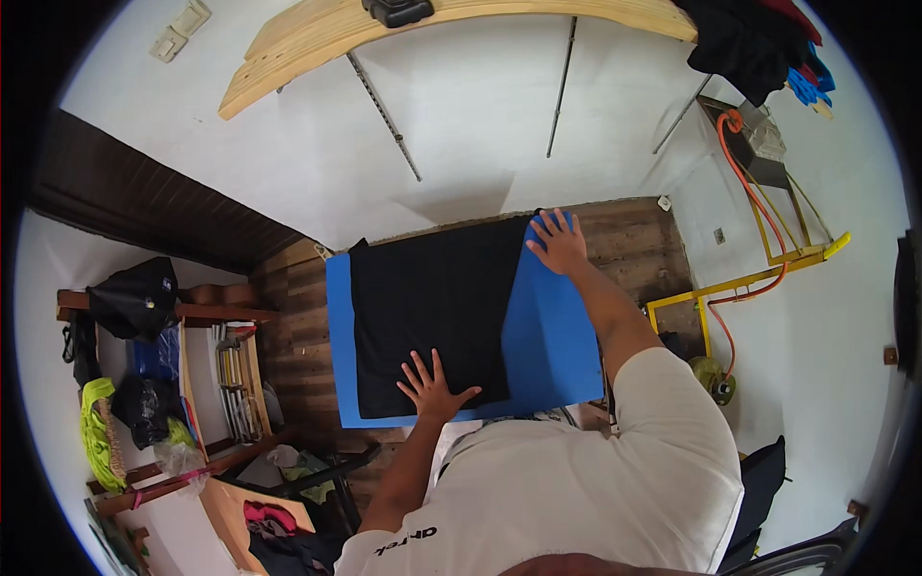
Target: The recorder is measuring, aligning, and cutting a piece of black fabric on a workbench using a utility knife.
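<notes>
One black cloth lies over the blue counter, mostly flat already, though its slanting right edge looks not yet straight. The left hand rests on its near part, the right hand beside its far right corner, both with fingers spread, gripping nothing.

White walls, brown plank floor, wooden shelf

Blue board lies bare near right; yellow frame stands farther right.
</notes>
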Action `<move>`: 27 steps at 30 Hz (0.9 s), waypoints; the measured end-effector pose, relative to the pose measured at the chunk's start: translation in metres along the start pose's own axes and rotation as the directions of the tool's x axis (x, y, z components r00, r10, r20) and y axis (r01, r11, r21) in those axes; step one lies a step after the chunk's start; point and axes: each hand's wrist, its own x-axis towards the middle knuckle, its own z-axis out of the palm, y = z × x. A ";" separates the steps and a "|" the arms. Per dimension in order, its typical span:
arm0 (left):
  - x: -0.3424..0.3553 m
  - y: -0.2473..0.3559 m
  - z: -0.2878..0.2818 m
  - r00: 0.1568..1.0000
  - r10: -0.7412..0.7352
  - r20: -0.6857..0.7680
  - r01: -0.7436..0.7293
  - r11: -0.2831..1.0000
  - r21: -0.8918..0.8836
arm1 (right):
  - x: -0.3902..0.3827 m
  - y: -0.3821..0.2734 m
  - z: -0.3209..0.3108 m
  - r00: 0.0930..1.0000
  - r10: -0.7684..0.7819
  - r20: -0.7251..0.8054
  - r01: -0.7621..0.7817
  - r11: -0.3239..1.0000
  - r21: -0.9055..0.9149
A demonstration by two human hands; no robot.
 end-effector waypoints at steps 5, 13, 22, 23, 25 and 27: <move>0.001 -0.001 0.002 1.000 -0.001 -0.006 0.001 1.000 0.004 | -0.008 -0.034 0.015 0.981 0.059 -0.186 -0.041 0.994 0.097; 0.002 0.002 0.001 1.000 -0.019 -0.005 0.019 1.000 0.003 | -0.184 -0.197 0.015 0.671 -0.724 -0.162 0.693 0.534 0.484; 0.003 0.001 0.013 0.997 -0.013 -0.079 0.012 1.000 -0.012 | -0.186 -0.195 0.023 0.529 -0.808 -0.260 0.803 0.377 0.461; 0.003 0.002 0.013 0.995 -0.006 -0.103 0.008 1.000 0.023 | -0.183 -0.196 0.019 0.573 -0.797 -0.190 0.734 0.396 0.552; 0.002 0.003 0.009 0.991 -0.002 -0.131 0.010 0.998 0.063 | -0.175 -0.196 0.010 0.606 -0.786 -0.123 0.659 0.409 0.632; -0.001 0.002 0.007 0.998 -0.005 -0.069 0.003 1.000 -0.027 | -0.167 -0.194 0.003 0.675 -0.712 -0.190 0.715 0.569 0.406</move>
